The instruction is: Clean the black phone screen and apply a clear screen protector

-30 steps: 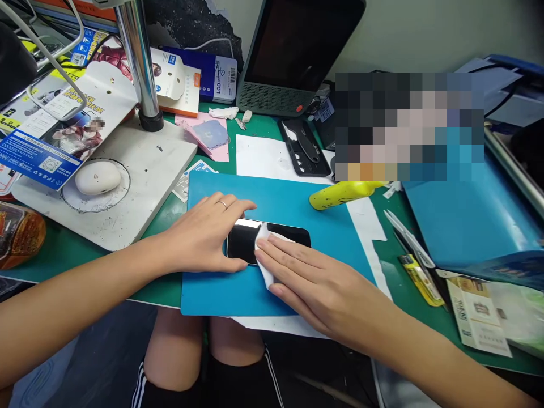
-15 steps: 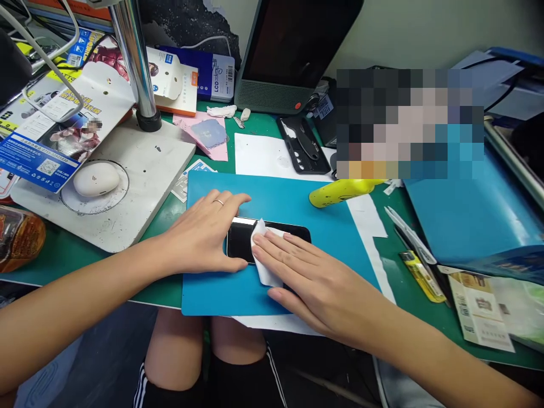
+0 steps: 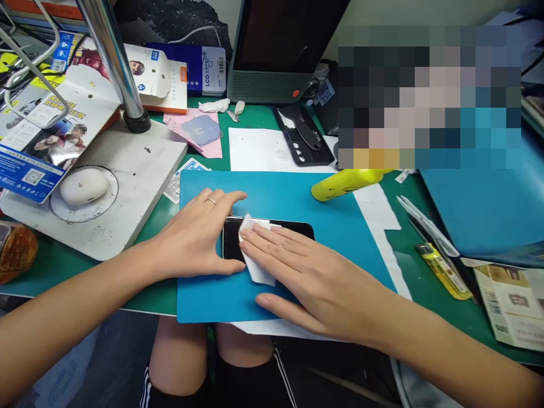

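Observation:
A black smartphone (image 3: 233, 238) lies screen up on a blue mat (image 3: 204, 297). My left hand (image 3: 195, 235) braces the phone's left end, the thumb along the near edge and the fingers by the far corner. A ring is on one finger. Across the screen, my right hand (image 3: 297, 266) presses a folded white wipe (image 3: 260, 272) with its fingers flat and together, the thumb apart over the mat. The hand and wipe cover much of the phone's middle and right part.
A yellow bottle (image 3: 344, 186) lies across the mat's far right, near a blurred-out area. Tweezers (image 3: 427, 226) and a yellow lighter-like item (image 3: 444, 272) lie right. On the left stands a white stand base (image 3: 140, 192) with a metal pole (image 3: 113, 56). Behind are a black phone case (image 3: 304, 136) and a monitor (image 3: 284, 45).
The wipe under my right hand has moved slightly left along the screen. My left hand stays at the phone's left end. The whole view has shifted a little.

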Tool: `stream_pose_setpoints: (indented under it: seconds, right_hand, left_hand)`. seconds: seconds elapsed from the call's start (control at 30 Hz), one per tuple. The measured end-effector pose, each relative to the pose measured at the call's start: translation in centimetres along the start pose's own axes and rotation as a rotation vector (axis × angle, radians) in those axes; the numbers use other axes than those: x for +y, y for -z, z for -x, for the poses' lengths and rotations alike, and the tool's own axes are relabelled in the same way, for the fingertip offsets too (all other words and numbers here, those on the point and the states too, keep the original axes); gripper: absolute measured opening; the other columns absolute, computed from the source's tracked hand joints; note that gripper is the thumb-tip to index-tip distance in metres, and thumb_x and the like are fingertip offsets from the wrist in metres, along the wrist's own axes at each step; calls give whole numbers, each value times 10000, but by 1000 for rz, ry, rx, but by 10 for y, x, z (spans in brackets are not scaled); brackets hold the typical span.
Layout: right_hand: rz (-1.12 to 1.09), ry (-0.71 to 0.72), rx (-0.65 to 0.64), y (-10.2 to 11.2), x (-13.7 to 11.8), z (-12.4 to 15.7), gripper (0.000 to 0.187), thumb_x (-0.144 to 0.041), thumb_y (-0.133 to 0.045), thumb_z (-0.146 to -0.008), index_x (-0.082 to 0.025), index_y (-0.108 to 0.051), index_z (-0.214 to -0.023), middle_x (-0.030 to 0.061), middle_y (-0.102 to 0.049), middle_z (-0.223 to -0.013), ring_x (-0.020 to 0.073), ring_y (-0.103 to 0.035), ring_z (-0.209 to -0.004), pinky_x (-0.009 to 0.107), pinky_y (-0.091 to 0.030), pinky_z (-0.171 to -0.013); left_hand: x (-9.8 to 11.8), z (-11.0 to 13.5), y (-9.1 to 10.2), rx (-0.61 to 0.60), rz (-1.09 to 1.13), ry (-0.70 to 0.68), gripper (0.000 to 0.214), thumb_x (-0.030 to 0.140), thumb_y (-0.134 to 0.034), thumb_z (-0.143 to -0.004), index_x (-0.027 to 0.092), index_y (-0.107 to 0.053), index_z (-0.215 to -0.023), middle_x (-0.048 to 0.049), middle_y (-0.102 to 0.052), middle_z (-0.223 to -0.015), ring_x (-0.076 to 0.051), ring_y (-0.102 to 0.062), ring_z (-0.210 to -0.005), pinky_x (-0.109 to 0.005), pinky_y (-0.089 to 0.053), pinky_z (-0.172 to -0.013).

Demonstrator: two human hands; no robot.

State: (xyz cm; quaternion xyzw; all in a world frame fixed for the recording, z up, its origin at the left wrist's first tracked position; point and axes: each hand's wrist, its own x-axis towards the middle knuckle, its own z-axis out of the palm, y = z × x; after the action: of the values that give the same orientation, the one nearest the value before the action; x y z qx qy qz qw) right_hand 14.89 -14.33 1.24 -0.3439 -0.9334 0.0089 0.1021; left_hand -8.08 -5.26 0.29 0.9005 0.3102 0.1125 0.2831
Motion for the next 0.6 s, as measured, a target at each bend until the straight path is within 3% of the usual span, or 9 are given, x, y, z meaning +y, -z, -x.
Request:
stream_pose_setpoints:
  seconds: [0.17,0.43,0.6]
  right_hand:
    - [-32,41,22,-2,6,-17,676,-477,-453,-1096,67,-562,-1483,271,-545,-1571,382,-537,-1489,548,-487,-1232]
    - [-20,-77,-4,9,-2,43,632,-473,-489,-1088,6,-584,-1489,227,-579,-1555,356,-597,-1440,522,-570,-1158]
    - [-75,-62,-4,3,17,12,802,-600,-526,-1051,55,-532,-1513,259,-541,-1583,386,-538,-1489,536,-509,-1216]
  left_hand:
    - [-3,0,2,17,-14,-21,874,430,-816,-779,122,-430,-1501,-135,-617,-1209,-337,-571,-1109,-479,-502,-952]
    - [1,-2,6,-6,-12,14,860,516,-828,-782,172,-453,-1475,-98,-609,-1136,-323,-566,-1042,-457,-487,-885]
    - [-2,0,5,-6,-27,-12,835,529,-827,-811,188,-449,-1473,-93,-607,-1170,-306,-559,-1041,-441,-486,-874]
